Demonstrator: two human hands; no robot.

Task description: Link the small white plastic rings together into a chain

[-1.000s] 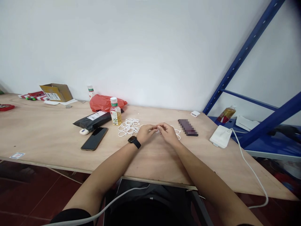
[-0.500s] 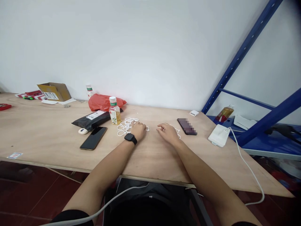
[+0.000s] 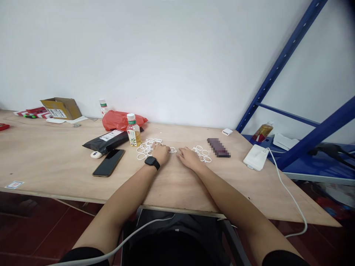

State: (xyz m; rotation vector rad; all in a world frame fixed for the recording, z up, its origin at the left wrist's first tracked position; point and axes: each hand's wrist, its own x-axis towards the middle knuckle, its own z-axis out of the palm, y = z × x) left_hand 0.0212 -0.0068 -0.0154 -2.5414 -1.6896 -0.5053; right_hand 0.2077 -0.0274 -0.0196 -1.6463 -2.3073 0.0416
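Note:
A loose heap of thin white rings (image 3: 144,150) lies on the wooden table by my left hand (image 3: 161,154), which wears a black watch. The left fingers are bent down at the heap's right edge, and their tips are partly hidden. A single white ring (image 3: 173,150) pokes out from the thumb side of that hand, its edge seemingly pinched there. Just right of this ring, my right hand (image 3: 189,158) rests low over the table, thumb and fingers apart, with nothing visible in them. Beyond its knuckles lies a smaller group of white rings (image 3: 204,155).
Left of the heap are a drink bottle (image 3: 134,133), a black parcel (image 3: 107,141), a phone (image 3: 108,163) and a red bag (image 3: 122,121). Another phone (image 3: 219,147), a charger (image 3: 227,132) and a white power block with cable (image 3: 255,157) lie right. A blue rack (image 3: 277,70) borders the table.
My right hand has moved left, closer to the single ring, uncovering more of the right-hand ring group. My left hand stays nearly in place. The whole view has shifted slightly.

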